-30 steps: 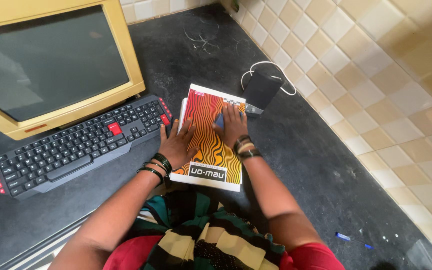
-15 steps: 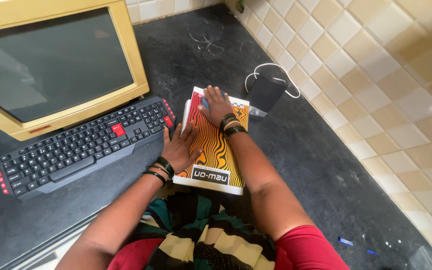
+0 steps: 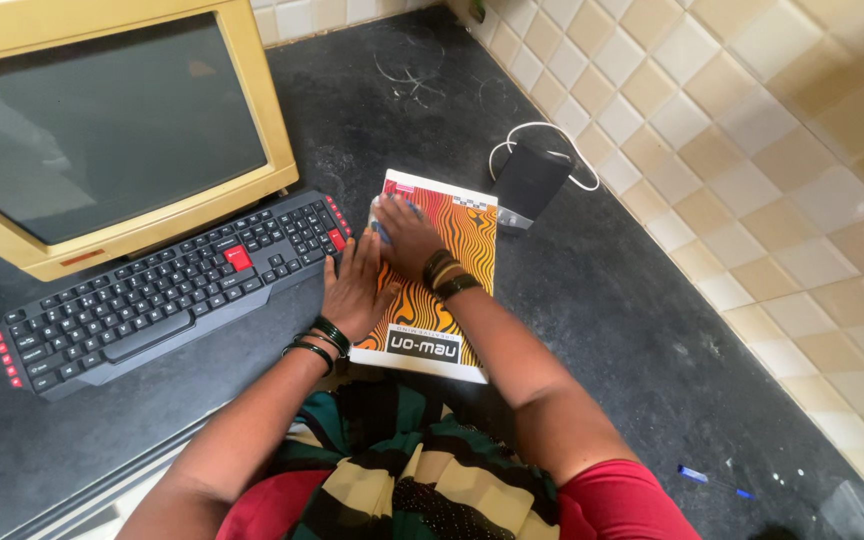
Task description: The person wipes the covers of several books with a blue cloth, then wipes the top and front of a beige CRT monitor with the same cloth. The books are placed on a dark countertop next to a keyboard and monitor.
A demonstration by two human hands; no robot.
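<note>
Black counter [image 3: 592, 300] holds a book [image 3: 457, 260]; left hand [image 3: 354, 288] lies spread flat on it, right hand [image 3: 404, 232] presses a blue cloth [image 3: 382, 232].

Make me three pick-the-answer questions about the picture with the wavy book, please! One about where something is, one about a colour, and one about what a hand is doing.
1. Where is the keyboard?
A. In front of the monitor
B. On top of the book
C. On the tiled floor

2. What colours are the book cover's wavy stripes?
A. Blue and white
B. Green and pink
C. Orange, red and black

3. What is the right hand doing?
A. Typing on keys
B. Pressing a blue thing on the book
C. Holding the black speaker

Answers:
1. A, it lies along the monitor's front edge.
2. C, the cover shows those wavy bands.
3. B, the hand lies on the book's far left corner with blue showing under the fingers.
</note>
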